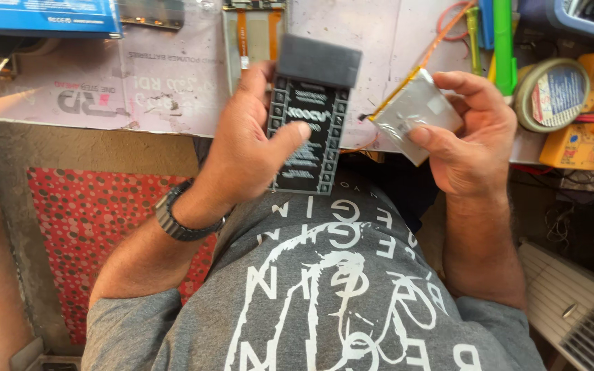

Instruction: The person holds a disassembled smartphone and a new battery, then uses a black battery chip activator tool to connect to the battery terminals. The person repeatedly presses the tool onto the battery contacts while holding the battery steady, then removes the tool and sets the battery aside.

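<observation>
While upright in the left hand [245, 148], black device [309, 124] points tableward.

black device [309, 124]: 1 | silver battery pouch [414, 113]: 1 | yellow multimeter [589, 117]: 1 | tape roll [551, 94]: 1

module [311, 124] left of battery pouch [417, 113] | multimeter [586, 117] right, on bench [173, 89]

The left hand [245, 148] covers one long edge of the black plastic tray [309, 124], so that side's a mystery. The blue box [42, 15] and the yellow multimeter [586, 117] run off the frame. The tabletop [173, 89] print is too washed out to make out.
</observation>
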